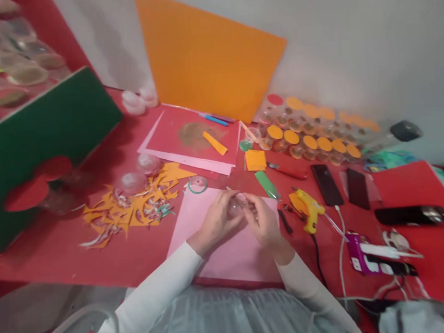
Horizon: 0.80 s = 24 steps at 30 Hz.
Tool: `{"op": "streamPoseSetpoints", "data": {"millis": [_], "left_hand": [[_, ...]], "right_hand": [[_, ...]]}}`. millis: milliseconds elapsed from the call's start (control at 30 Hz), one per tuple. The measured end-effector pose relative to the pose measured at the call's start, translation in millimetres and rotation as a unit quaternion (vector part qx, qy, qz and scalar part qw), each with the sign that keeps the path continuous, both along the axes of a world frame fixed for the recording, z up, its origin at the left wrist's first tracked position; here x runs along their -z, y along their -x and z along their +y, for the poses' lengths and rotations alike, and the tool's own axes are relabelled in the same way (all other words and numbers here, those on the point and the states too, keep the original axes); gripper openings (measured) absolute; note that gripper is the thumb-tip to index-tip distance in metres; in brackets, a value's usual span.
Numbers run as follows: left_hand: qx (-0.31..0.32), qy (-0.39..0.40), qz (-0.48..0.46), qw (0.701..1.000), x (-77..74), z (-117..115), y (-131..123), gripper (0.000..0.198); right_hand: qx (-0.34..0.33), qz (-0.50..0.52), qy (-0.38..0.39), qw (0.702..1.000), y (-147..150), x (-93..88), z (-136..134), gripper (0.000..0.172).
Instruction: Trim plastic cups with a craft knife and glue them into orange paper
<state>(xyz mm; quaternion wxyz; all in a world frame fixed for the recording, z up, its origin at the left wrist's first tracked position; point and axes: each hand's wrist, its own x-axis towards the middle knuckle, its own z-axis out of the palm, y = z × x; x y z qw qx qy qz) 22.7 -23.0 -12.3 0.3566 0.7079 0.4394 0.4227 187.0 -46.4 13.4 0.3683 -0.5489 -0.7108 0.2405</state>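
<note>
My left hand (217,222) and my right hand (263,223) meet over a pink sheet (236,257) near the table's front edge. Together they pinch a small clear plastic cup (237,206) between the fingertips. Both hands have their fingers curled round it. White sleeves cover both arms. A clear ring-shaped lid (198,184) lies just beyond the pink sheet, to the left of my hands.
Orange paper scraps (133,208) and two clear cups lie at the left. A yellow glue gun (309,208), two phones (326,184) and cables sit at the right. Rows of orange-lidded cups (311,135), a big orange sheet (206,56) and a green board (48,133) stand behind.
</note>
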Motion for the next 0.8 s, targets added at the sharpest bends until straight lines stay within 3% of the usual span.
{"op": "streamPoseSetpoints", "data": {"millis": [233, 467, 533, 600, 700, 800], "left_hand": [[0.037, 0.033, 0.073, 0.996, 0.8, 3, 0, 0.038], [0.079, 0.019, 0.024, 0.996, -13.8, 3, -3, 0.041], [0.082, 0.019, 0.016, 0.996, -14.1, 4, -1, 0.042], [0.073, 0.023, 0.008, 0.997, -11.4, 4, 1, 0.041], [0.054, 0.032, -0.014, 0.998, -5.7, 4, 3, 0.041], [0.034, 0.049, -0.040, 0.997, -2.7, 4, 3, 0.041]], "right_hand": [[-0.009, -0.120, -0.058, 0.991, -22, -8.0, -18, 0.020], [0.144, -0.151, -0.064, 0.976, -96, -11.9, -35, 0.023], [0.256, -0.167, -0.034, 0.952, -123, -12.3, -39, 0.029], [0.319, -0.179, 0.021, 0.930, -144, -9.7, -43, 0.039], [0.361, -0.163, 0.122, 0.910, -160, -0.8, -45, 0.042], [0.366, -0.149, 0.171, 0.903, -162, 9.6, -43, 0.037]]}}
